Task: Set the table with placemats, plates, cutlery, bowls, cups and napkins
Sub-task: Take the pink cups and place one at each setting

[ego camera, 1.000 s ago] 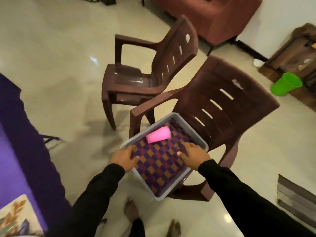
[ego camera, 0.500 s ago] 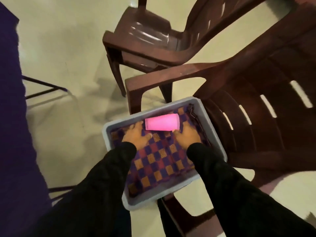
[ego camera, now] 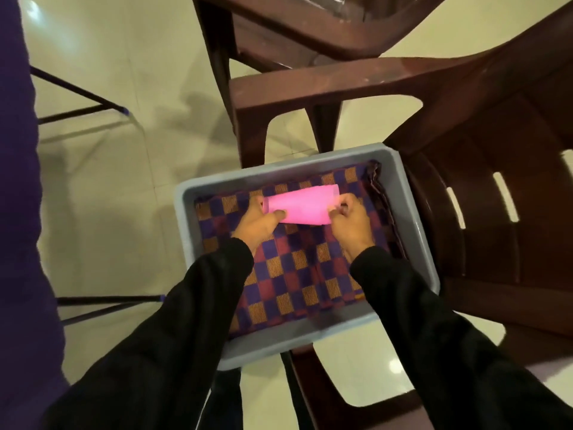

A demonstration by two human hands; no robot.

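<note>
A pink cup (ego camera: 305, 206) lies on its side inside a grey plastic bin (ego camera: 415, 231). Under the cup, checked purple, orange and maroon cloth (ego camera: 297, 268) fills the bin's bottom. My left hand (ego camera: 257, 223) grips the cup's narrower left end, thumb on top. My right hand (ego camera: 352, 223) pinches the cup's wider right rim. Both sleeves are black.
The bin rests on the seat of a brown plastic chair (ego camera: 483, 169). A second brown chair (ego camera: 294, 29) stands just beyond it. A purple-draped table edge (ego camera: 18, 212) with dark metal legs (ego camera: 80, 97) runs along the left. The floor is pale and glossy.
I have leaned in closer over the bin. Both hands moved from the cloth and the bin's sides up to the pink cup and took hold of its two ends.
</note>
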